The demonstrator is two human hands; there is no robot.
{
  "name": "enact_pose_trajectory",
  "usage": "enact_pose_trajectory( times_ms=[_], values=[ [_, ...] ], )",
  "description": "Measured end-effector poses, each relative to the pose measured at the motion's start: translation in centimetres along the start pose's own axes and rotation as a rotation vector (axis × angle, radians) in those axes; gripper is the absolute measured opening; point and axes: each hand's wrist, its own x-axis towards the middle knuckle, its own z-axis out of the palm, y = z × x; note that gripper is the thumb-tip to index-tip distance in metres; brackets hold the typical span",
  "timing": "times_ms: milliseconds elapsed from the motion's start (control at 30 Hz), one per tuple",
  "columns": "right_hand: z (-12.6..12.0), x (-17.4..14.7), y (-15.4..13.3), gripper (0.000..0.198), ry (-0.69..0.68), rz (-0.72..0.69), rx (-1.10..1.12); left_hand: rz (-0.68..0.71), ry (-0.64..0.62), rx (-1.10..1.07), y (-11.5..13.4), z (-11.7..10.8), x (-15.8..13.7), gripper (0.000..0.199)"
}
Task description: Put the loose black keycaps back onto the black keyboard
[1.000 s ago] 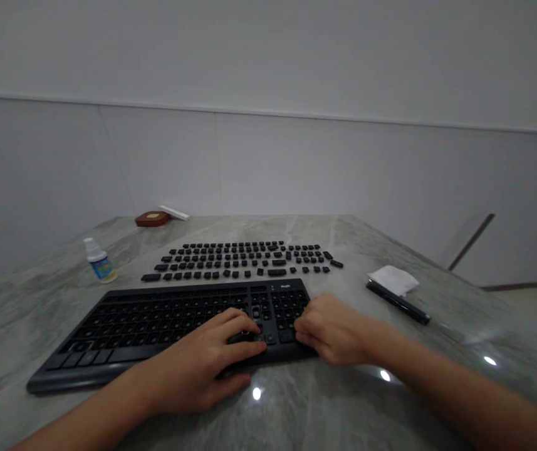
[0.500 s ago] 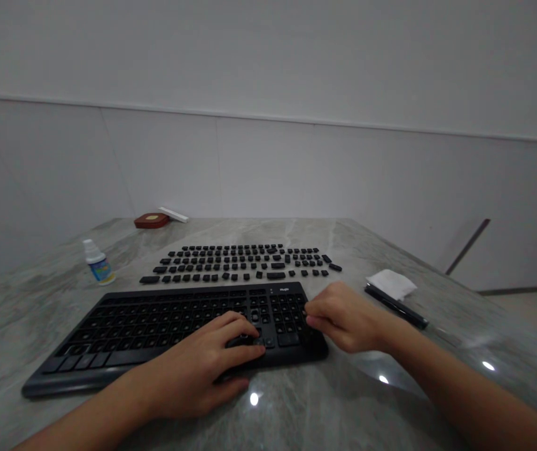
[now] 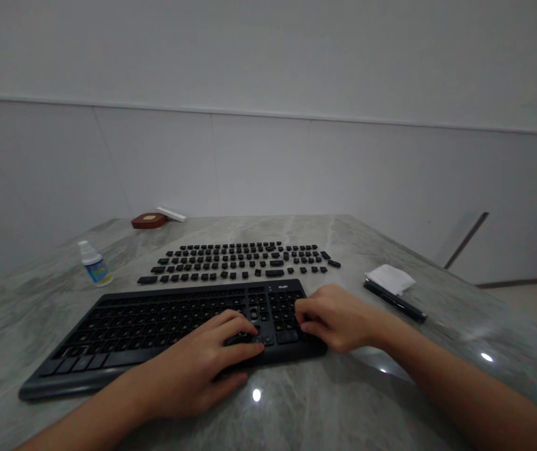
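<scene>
Both Hands on the Keyboard, Loose Keycaps Just Above

Here we are, with the black keyboard [image 3: 155,319] stretched from the lower left of the frame to just right of centre, most of its wells capless. Our left hand [image 3: 197,366] lies over its lower right part, fingers [image 3: 240,354] spread and gently bent; whether they grip the dark shape beneath them, we cannot tell. Our right hand [image 3: 334,319] is at the keyboard's right end, fingers curled nearly into a fist, thumb tucked close; anything pinched inside is hidden from us.

Now, the danger! The surface [image 3: 296,407] looks glossy, so a sharp shove could well slide the keyboard upward into the loose keycaps [image 3: 224,258], whose nearest row sits just above its top edge. That would scramble those neat lines. A sudden slip of the curled fingers might also scatter anything small they hold.

Around us: a white-capped bottle [image 3: 96,266] at left, a red-brown case [image 3: 149,221] with a white strip [image 3: 171,214] at upper left, and, right of our right hand, a black pen-like stick [image 3: 395,300] beside a white tissue-like piece [image 3: 389,279]. Our own hands are the obstacle, masking the wells beneath.
</scene>
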Motion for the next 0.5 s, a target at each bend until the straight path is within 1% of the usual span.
enact_pose_trajectory(
  times_ms=[133, 333, 433, 500],
  values=[
    [0.22, 0.1, 0.34, 0.006, -0.002, -0.034, 0.039, 0.006, -0.004, 0.005, 0.04, -0.08, -0.02, 0.039],
    [0.37, 0.09, 0.39, 0.009, 0.003, -0.027, 0.054, 0.009, -0.008, -0.001, 0.03, -0.09, 0.12, 0.04],
    [0.29, 0.02, 0.46, 0.015, 0.069, -0.043, 0.039, 0.003, -0.012, 0.009, 0.06, -0.14, 0.18, 0.04],
    [0.24, -0.11, 0.49, 0.023, 0.173, -0.078, 0.012, 0.007, -0.009, 0.012, 0.1, -0.17, 0.17, 0.041]
  ],
)
